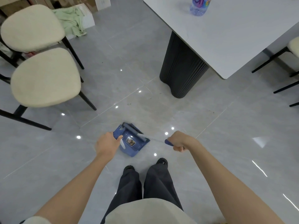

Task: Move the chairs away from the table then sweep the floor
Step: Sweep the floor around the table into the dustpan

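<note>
The first half of the task looks mostly done. Two chairs, one (46, 78) nearer and one (32, 28) behind it, stand on the left side of the floor (226, 143), well apart from the table (234, 38). A third chair (293, 46) shows at the right edge of the view, close beside the table's far edge, so it may yet need moving. A bottle (199, 5) stands near the table's top edge, and a cloth (71, 21) lies crumpled by the boxes beyond the chairs.

Sweeping seems barely begun. Dark crumbs (129, 104) are scattered across the tiles between the table's base (182, 68) and the person's feet, with more specks off toward the right, and none look gathered into a pile.

The dustpan (131, 146) hangs or rests low in front of the feet, near the middle of the floor, and the broom (134, 130) has its grey head lying across the pan's upper edge.

The left hand (107, 143) is at the pan's left side with fingers curled; it appears to hold a pale handle there, though blur makes it hard to tell just what the fingers wrap. The right hand (180, 140) is a closed fist round the blue end of the broom's shaft, which runs from the fist down to the grey head.

Judging from this, the tools are only being brought into place, and the whole floor around the table remains to be swept.
</note>
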Available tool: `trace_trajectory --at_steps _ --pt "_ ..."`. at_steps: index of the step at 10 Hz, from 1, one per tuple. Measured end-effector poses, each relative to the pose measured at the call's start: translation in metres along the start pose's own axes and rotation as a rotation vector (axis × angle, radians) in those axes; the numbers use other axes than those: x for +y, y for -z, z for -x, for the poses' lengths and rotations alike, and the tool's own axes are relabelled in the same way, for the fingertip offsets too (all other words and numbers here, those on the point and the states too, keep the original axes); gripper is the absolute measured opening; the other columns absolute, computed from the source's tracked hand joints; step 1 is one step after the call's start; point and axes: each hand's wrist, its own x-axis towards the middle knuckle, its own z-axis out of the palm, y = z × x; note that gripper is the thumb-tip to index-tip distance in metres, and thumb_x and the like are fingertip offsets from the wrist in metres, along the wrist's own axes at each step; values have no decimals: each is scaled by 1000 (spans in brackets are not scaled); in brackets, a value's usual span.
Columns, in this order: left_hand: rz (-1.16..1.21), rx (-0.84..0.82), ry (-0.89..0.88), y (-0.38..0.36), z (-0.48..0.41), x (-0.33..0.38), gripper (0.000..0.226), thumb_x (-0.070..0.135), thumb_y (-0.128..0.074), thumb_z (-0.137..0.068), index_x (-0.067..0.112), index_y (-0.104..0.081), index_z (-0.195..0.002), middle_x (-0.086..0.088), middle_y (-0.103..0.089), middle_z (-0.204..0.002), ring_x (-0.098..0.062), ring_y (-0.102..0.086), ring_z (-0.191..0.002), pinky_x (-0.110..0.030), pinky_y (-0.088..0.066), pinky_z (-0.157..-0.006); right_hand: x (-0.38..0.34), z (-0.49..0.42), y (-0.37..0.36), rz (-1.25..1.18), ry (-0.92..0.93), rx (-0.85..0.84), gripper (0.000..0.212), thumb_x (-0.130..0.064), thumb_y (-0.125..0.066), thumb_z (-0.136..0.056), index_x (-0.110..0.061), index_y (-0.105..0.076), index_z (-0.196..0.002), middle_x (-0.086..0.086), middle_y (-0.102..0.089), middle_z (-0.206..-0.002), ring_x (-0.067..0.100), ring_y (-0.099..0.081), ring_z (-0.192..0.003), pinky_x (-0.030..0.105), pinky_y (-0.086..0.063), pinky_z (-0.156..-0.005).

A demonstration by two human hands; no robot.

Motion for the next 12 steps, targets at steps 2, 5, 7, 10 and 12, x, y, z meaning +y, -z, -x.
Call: trace_trajectory --at_steps 2,5,7,10,12 --pt "42 -8 -12 5 4 -11 37 40 -59 -90 11 -53 -66 -9 -61 -68 -29 -61 -67 -28 -42 -57 -9 14 24 -93 51 157 37 -14 -43 -99 -12 -37 -62 4 -44 -61 17 -42 -49 25 -37 -48" --pt "51 28 36 15 10 -35 33 38 -59 -90 9 -62 -76 -11 -65 -72 -30 -63 -71 -30 -46 -63 -15 -12 -28 278 5 113 37 8 -47 -89 2 -52 -125 10 -59 -90 19 -51 -60 24 -39 -44" --pt "42 34 36 13 8 -43 33 37 -57 -92 6 -66 -84 -12 -67 -77 -24 -56 -67 -28 -40 -59 -15 -15 -69 193 -134 -4 17 0 -63 -81 -7 -49 -87 10 -53 -86 17 -42 -54 25 -35 -41" --pt "41 15 39 25 7 -58 37 42 -59 -90 11 -58 -70 -9 -64 -70 -31 -65 -73 -30 -47 -60 -61 20 -29 -65 20 -32 36 -10 -41 -98 -12 -37 -63 2 -46 -48 12 -38 -38 10 -24 -22" --pt "137 45 102 42 3 -54 40 42 -57 -90 4 -66 -84 -9 -63 -73 -27 -58 -68 -30 -42 -59 -84 38 -10 -38 52 22 38 -13 -41 -97 -13 -32 -61 5 -35 -53 14 -30 -37 21 -21 -45"
